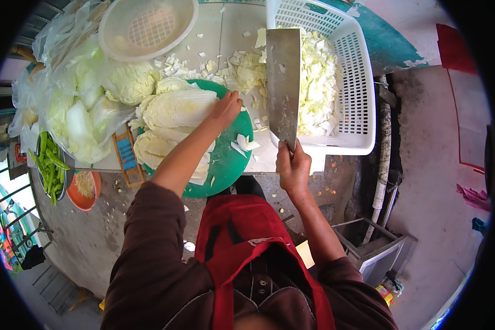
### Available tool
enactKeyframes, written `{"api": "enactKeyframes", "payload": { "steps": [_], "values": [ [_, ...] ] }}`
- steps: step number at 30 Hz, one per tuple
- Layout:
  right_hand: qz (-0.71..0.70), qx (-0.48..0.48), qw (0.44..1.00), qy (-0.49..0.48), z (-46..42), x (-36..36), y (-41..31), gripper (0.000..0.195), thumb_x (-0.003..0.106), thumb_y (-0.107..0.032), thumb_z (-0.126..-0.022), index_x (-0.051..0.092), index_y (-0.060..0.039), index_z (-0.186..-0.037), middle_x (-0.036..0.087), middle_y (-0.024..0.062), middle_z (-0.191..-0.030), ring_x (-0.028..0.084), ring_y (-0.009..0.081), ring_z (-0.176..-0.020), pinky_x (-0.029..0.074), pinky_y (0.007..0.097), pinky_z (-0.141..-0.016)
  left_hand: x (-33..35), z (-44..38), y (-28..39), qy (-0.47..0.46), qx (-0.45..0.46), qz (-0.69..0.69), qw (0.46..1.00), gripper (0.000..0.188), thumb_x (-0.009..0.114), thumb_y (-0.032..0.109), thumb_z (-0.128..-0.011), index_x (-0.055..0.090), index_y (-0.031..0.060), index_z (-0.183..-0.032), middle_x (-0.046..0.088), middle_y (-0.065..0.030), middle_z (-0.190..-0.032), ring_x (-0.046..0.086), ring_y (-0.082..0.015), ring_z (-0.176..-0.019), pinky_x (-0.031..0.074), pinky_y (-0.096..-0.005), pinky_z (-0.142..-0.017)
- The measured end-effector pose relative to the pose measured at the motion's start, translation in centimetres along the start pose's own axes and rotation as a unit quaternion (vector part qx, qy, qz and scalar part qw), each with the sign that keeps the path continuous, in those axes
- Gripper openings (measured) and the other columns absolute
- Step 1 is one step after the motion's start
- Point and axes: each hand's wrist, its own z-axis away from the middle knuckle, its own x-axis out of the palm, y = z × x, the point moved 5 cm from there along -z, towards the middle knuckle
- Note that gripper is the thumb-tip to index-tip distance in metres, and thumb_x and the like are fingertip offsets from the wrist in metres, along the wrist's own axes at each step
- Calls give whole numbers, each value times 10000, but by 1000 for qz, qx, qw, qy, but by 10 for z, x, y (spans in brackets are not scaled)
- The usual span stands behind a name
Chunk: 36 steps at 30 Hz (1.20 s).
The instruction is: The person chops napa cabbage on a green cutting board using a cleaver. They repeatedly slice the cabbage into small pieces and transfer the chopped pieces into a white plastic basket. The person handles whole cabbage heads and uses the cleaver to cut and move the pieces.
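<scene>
My right hand (293, 165) grips the handle of a wide cleaver (284, 82). The blade points away from me, in front of the left part of a white plastic basket (354, 99). Chopped napa cabbage (319, 90) is heaped in that basket. Over a round green cutting board (231, 161), my left hand (227, 108) is at the cut end of a napa cabbage half (181, 108), fingers curled. A pale bit shows by its fingertips; whether they pinch it is hidden. Another cabbage piece (156, 146) lies nearer me, partly behind my left forearm. Loose leaf scraps (245, 143) rest on the board.
A pale plastic colander (107, 37) stands at the back left. Whole cabbages in a clear plastic bag (66, 95) fill the left side. A grater (128, 152), a bowl of green peppers (51, 165) and an orange bowl (95, 198) are nearer. Cabbage bits (175, 66) litter the table.
</scene>
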Motion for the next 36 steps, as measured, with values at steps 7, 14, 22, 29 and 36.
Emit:
{"api": "enactKeyframes", "payload": {
  "steps": [7, 14, 22, 29, 36],
  "values": [
    [0, 27, 999, -45, 1, -3, -1, 136, 604, -77, -959, 619, 56, -983, 562, 153, -544, 556, 182, -435, 403, 342, -440, 33, 76, 76, -46, -21, 102, 993, 361, 758, 94, -745, 594, 50, -1063, 552, -118, -1090, 536, -316, -1065, 526, -401, -842],
    [33, 38, 989, -141, -8, 18, -4, 232, 600, -105, -956, 615, 65, -1113, 596, 197, -596, 604, 278, -474, 440, 370, -478, -10, 130, 92, 61, -95, 176, 978, 225, 693, 124, -811, 573, 33, -977, 578, -132, -991, 537, -336, -1018, 509, -437, -843],
    [114, 42, 975, -188, -9, 52, 17, 315, 572, -178, -973, 610, 47, -1190, 590, 199, -613, 574, 250, -493, 435, 404, -511, -44, 402, 73, -239, -292, 181, 908, 403, 729, 190, -820, 589, 19, -1157, 617, -200, -1152, 549, -407, -1113, 417, -493, -1019],
    [183, -23, 965, -186, -23, 91, 29, 330, 583, -202, -960, 607, 35, -1188, 618, 228, -639, 622, 393, -563, 463, 484, -552, -83, 411, 32, -116, -329, 133, 928, 572, 775, 246, -797, 543, 28, -1272, 525, -197, -1317, 453, -403, -1237, 358, -489, -1086],
    [290, -62, 940, -171, -74, 147, 16, 275, 544, -228, -952, 642, -76, -1159, 688, 256, -830, 668, 446, -769, 522, 573, -708, -117, 204, -61, 222, -309, 48, 924, 686, 808, 319, -795, 517, 166, -1397, 350, -191, -1468, 301, -434, -1354, 280, -551, -1117]
  ]
}}
